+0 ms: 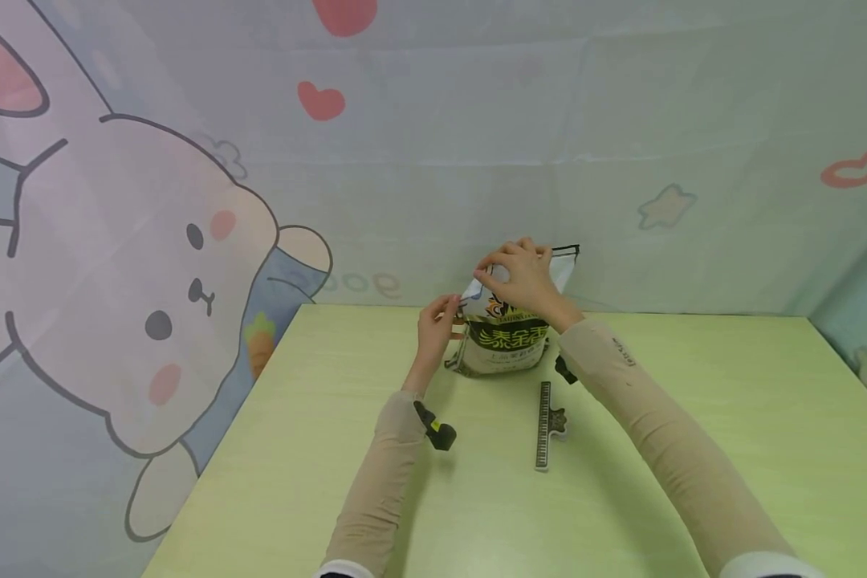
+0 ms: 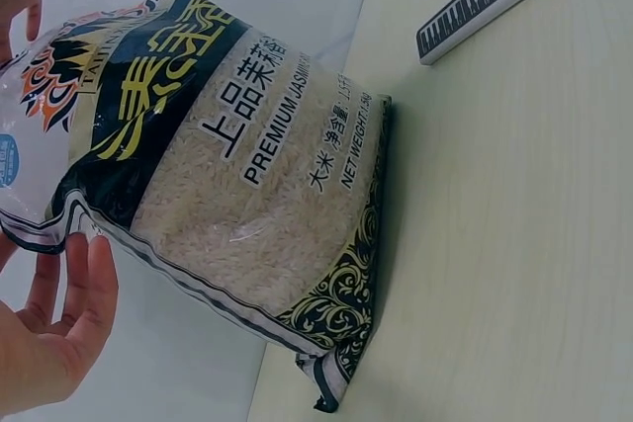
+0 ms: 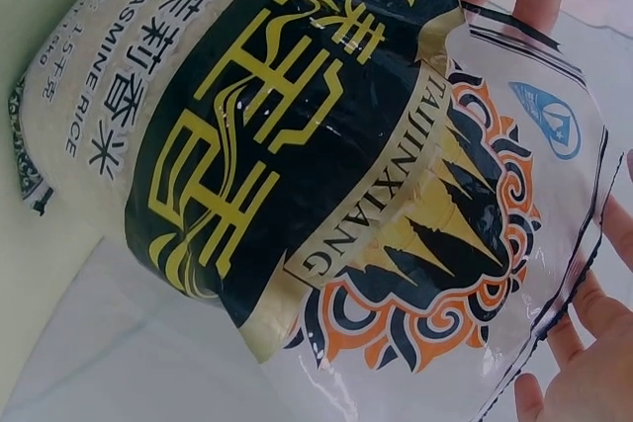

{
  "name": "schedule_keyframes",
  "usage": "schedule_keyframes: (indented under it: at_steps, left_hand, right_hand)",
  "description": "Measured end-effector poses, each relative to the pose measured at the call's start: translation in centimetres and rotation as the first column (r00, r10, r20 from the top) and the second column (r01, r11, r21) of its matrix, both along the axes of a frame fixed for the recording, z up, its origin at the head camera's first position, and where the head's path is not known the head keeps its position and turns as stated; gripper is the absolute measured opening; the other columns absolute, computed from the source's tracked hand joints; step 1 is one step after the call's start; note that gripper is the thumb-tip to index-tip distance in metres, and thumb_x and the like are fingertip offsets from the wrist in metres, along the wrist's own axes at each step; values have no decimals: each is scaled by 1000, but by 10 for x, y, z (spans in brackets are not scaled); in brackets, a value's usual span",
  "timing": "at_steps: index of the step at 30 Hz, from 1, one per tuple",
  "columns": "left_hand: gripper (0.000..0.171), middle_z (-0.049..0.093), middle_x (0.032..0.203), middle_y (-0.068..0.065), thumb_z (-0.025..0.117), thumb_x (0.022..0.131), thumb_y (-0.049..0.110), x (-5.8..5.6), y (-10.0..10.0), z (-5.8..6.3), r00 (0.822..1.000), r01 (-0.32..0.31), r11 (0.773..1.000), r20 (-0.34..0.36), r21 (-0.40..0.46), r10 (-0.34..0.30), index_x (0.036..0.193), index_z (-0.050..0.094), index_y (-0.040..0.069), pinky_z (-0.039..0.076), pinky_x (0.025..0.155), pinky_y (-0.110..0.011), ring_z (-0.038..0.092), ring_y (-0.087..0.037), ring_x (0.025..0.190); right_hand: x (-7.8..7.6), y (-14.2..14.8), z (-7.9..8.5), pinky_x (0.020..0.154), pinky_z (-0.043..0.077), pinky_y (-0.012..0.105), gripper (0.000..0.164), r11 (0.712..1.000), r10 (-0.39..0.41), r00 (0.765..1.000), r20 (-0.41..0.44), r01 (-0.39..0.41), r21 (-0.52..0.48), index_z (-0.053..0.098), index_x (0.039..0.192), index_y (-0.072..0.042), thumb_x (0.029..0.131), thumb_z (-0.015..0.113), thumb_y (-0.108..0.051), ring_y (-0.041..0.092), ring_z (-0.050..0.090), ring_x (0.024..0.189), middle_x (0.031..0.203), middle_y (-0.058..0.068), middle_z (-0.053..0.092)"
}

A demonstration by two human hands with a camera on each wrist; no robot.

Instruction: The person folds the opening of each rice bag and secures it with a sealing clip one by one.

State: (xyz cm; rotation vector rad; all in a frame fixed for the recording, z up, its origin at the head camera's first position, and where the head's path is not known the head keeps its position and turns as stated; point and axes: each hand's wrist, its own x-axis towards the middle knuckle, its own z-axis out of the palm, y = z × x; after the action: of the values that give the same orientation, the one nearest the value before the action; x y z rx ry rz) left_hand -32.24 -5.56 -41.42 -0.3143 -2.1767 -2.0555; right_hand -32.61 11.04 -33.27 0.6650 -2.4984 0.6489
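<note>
A bag of rice (image 1: 502,345) with a clear window and a dark green and gold label stands upright at the table's back. Its white upper part (image 3: 549,185) is flattened, with the top edge extended. My left hand (image 1: 436,329) holds the bag's left side edge near the top; in the left wrist view its fingertips (image 2: 77,254) are at the folded seam. My right hand (image 1: 523,277) pinches the top edge, fingers partly behind the film in the right wrist view. In front of the bag lies a long clip (image 1: 544,425) with a piano-key pattern.
The pale green table (image 1: 318,449) extends to both sides and toward me. Behind it hangs a cloth backdrop (image 1: 433,185) with a cartoon rabbit and hearts, close to the bag. Black wrist cameras (image 1: 439,433) sit on both sleeves.
</note>
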Motion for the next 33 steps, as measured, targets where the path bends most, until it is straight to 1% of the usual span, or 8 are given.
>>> schedule_keyframes:
  at_steps: [6,8,12,15,18,22,26,33]
  left_hand:
    - [37,57,104,-20,50,90,34,-9,2,-11,999,-38,999,-24,-27,37,113,60,6,58,56,-27,58,-40,87]
    - [36,58,103,-20,51,90,32,-9,3,-12,998,-47,998,-36,-33,46,113,60,6,59,57,-29,59,-39,86]
    - [32,58,100,-20,53,90,26,-7,4,-10,997,-47,998,-64,-37,44,114,61,6,58,63,-45,58,-41,84]
    - [28,59,94,-16,54,89,24,-9,5,-13,991,-63,997,-119,-41,58,110,64,9,58,60,-43,60,-34,77]
    - [26,59,90,-15,56,88,21,-11,7,-14,985,-93,994,-153,-49,85,107,65,7,58,52,-33,61,-31,71]
    - [24,56,92,-24,55,88,11,-2,9,-1,988,-93,995,-126,-37,88,107,63,-3,58,54,-39,58,-44,77]
    - [23,56,92,-26,55,88,8,3,10,7,989,-98,995,-113,-25,95,105,63,-5,57,57,-47,56,-49,80]
    - [22,58,86,-23,58,86,12,-14,10,-6,985,-131,991,-119,-15,129,101,65,-3,58,50,-36,60,-44,76]
  right_hand:
    - [0,-3,0,82,23,53,24,999,-29,1000,-9,29,-16,67,99,-17,87,56,-34,28,40,91,99,9,60]
    - [0,-4,-1,82,23,53,23,999,-33,999,-5,33,-15,66,100,-16,87,57,-32,29,40,92,100,10,59]
    - [-1,-3,-2,84,23,55,20,999,-33,999,6,33,-8,66,101,-14,87,58,-26,30,40,94,100,11,58]
    - [-2,-2,-2,85,23,55,19,1000,-30,999,13,30,-4,65,101,-13,86,59,-22,31,40,96,101,11,58]
    - [-4,-1,-2,84,24,55,17,1000,-29,1000,7,29,-2,65,100,-13,86,59,-20,32,40,96,100,11,58]
    - [-5,-1,-3,85,25,56,14,1000,-23,1000,-6,23,-3,66,97,-13,86,59,-18,32,40,96,98,11,58]
    - [-6,0,-3,87,24,57,11,1000,-14,1000,-26,13,-11,66,94,-11,86,59,-16,32,41,96,96,11,58]
    - [-10,1,-4,91,24,60,8,1000,-11,998,-65,11,-10,66,90,-11,86,59,-14,31,41,94,92,10,57]
